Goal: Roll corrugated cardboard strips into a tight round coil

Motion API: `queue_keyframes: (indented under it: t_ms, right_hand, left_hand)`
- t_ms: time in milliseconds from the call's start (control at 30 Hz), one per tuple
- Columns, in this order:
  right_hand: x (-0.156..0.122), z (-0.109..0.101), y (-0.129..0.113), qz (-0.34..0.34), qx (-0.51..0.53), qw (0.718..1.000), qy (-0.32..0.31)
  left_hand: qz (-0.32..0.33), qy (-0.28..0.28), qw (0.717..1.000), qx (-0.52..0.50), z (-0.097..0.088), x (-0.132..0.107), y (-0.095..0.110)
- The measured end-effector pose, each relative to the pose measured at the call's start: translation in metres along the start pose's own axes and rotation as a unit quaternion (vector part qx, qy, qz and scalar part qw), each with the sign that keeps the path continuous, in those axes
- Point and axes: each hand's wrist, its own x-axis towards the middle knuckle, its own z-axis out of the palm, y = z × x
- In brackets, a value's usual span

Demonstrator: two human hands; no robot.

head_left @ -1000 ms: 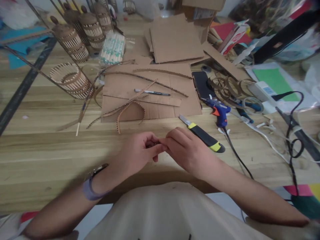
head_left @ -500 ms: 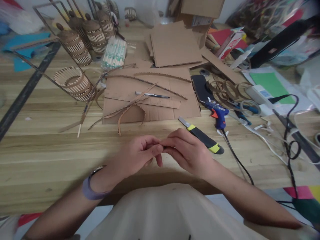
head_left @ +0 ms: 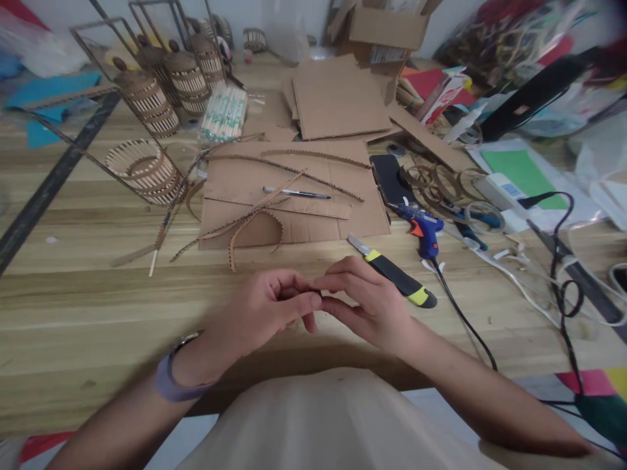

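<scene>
My left hand [head_left: 267,310] and my right hand [head_left: 365,300] meet fingertip to fingertip just above the near edge of the wooden table [head_left: 98,287]. Both pinch at the same small spot between them; what they hold is too small and too hidden to name. My left wrist wears a purple band with a watch. A black and yellow utility knife [head_left: 392,274] lies just beyond my right hand. Farther off, a sheet of cardboard [head_left: 294,196] carries notched cardboard strips [head_left: 255,222] and a pen [head_left: 296,192].
A blue glue gun [head_left: 426,232] with a black cord lies to the right, beside a phone [head_left: 386,176] and cardboard rings [head_left: 441,176]. Slatted cardboard lanterns [head_left: 147,104] and a metal frame stand at the back left. Stacked cardboard sheets [head_left: 337,98] and clutter fill the back right.
My hands have stayed together at the same spot; the right fingers have loosened slightly into a pinch. The view has tilted a little, shifting the table's contents down.
</scene>
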Motion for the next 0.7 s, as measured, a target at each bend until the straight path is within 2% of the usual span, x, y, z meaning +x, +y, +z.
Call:
queue_keyframes:
  t_ms: [100,233,400,533,600,700]
  right_hand:
    - [-0.002,0.005,0.002,0.024,0.047,0.998,0.032]
    - [-0.003,0.004,0.002,0.000,0.012,1.000,0.018]
    - [0.002,-0.005,-0.002,-0.048,-0.121,0.989,-0.075]
    - [0.006,-0.008,-0.005,-0.087,-0.191,0.969,-0.127]
    - [0.006,-0.006,-0.004,-0.074,-0.166,0.978,-0.101]
    - [0.004,-0.002,0.000,-0.022,-0.054,0.998,-0.027]
  left_hand:
    - [0.006,-0.029,0.999,-0.036,-0.001,0.002,-0.002]
    - [-0.011,-0.031,0.999,-0.019,-0.003,0.005,-0.004]
    - [-0.052,0.013,0.998,0.027,-0.003,0.007,-0.006]
    - [-0.039,0.045,0.997,0.046,-0.002,0.005,-0.008]
    - [-0.018,0.048,0.998,0.046,-0.003,0.003,-0.008]
    - [0.004,0.024,0.999,0.025,-0.004,0.002,-0.006]
